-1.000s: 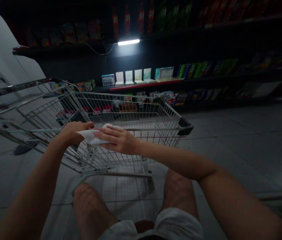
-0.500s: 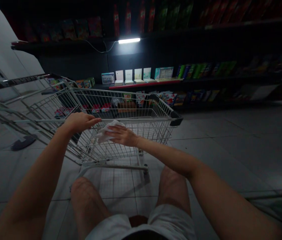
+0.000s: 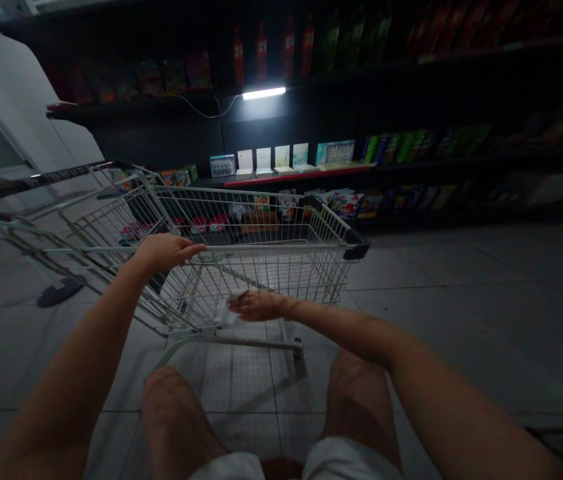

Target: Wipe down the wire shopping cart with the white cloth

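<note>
Pinching white cloth (image 3: 226,312) under right hand (image 3: 261,305) fingertips; left hand (image 3: 167,253) open on cart rail (image 3: 271,246).

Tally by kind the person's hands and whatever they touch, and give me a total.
Hands, the left hand and the right hand: 2
White cloth: 1
Wire shopping cart: 1
Total: 4

The white cloth (image 3: 225,312) lies partly hidden under the right hand (image 3: 261,305).
</note>
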The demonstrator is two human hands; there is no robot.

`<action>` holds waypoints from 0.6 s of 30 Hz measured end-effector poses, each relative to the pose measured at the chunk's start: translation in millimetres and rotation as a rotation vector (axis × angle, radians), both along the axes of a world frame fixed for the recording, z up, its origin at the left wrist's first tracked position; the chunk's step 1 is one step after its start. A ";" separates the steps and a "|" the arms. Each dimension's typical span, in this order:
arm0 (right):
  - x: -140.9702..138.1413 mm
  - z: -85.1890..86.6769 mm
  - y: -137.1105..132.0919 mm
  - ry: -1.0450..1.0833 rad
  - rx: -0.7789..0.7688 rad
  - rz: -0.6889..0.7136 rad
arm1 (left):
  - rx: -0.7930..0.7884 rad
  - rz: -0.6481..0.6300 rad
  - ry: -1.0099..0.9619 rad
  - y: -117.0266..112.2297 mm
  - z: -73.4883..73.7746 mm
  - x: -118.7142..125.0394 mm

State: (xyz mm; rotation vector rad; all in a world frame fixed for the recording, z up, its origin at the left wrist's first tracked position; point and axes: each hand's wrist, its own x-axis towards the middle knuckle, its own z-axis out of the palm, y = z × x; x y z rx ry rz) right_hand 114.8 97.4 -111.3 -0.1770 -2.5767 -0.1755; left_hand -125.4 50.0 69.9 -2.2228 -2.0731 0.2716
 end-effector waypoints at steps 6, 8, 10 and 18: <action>1.9 23.3 39.8 0.114 0.178 0.013 | 0.013 0.021 0.015 2.6 -4.0 -0.9; 6.7 2.8 43.2 0.069 0.211 0.016 | 0.023 0.024 0.012 2.1 -4.0 -0.8; 12.6 -19.7 42.9 -0.058 0.220 0.051 | 0.026 0.019 0.008 1.7 -3.3 -0.9; 25.5 18.5 58.6 0.085 0.244 0.033 | 0.029 0.035 0.010 2.9 -4.0 -1.3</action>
